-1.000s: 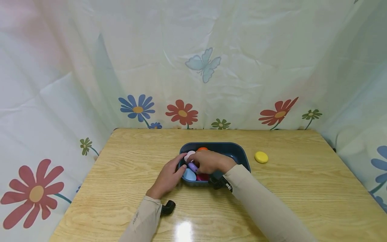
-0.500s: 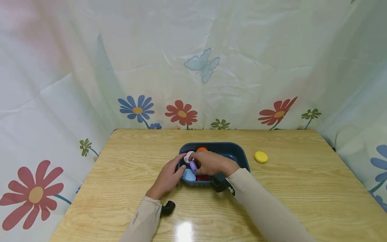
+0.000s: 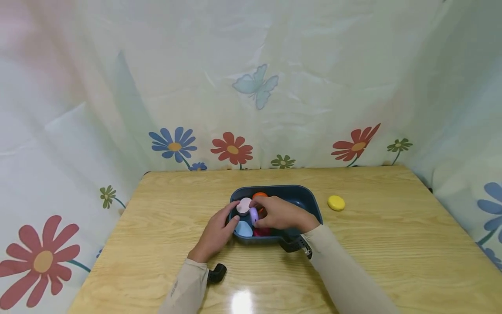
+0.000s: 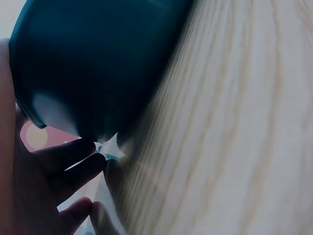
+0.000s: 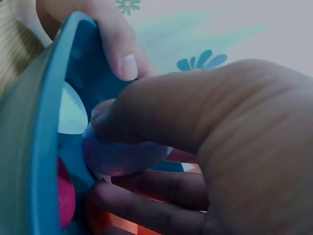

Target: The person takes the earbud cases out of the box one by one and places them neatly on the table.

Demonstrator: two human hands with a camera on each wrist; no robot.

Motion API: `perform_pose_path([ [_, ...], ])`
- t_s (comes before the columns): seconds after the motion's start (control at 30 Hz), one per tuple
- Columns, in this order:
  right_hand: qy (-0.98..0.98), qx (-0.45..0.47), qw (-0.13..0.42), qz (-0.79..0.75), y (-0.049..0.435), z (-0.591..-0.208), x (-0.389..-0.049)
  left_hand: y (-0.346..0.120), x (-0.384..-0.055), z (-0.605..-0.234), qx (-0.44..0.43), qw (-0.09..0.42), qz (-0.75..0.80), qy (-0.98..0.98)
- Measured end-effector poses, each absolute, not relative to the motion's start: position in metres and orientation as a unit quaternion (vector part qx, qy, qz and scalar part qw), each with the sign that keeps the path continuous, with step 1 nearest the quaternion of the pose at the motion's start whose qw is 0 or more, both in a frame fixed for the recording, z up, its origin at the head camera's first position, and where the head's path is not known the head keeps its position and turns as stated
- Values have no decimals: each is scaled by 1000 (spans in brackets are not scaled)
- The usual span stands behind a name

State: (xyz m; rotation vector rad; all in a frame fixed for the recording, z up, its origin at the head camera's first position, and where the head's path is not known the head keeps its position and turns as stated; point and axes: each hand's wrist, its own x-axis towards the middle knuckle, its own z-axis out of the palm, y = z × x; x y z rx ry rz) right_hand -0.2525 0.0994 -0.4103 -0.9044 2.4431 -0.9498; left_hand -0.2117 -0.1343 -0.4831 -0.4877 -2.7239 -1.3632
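Observation:
A dark blue plastic box stands on the wooden table. At its left end my left hand holds the rim, its thumb hooked inside and other fingers against the outer wall. Inside the box, my right hand pinches a purple rounded disc on edge between thumb and fingers. Left of the disc lies a pale pink round piece. A light blue piece and a dark pink piece lie along the near side. An orange-red piece is partly hidden at the far wall.
A yellow round piece lies on the table to the right of the box. Behind the table hangs a flowered curtain. Black wrist cameras sit under both forearms.
My right hand has shifted slightly right with the purple disc, which now stands more on edge and apart from the pale pink piece. The left hand stays at the box.

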Motion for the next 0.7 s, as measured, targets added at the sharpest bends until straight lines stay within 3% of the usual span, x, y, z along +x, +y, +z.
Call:
perform_pose_path([
  [0.7, 889, -249, 94, -374, 128, -411, -248, -134, -214, -484, -158, 31, -441, -883],
])
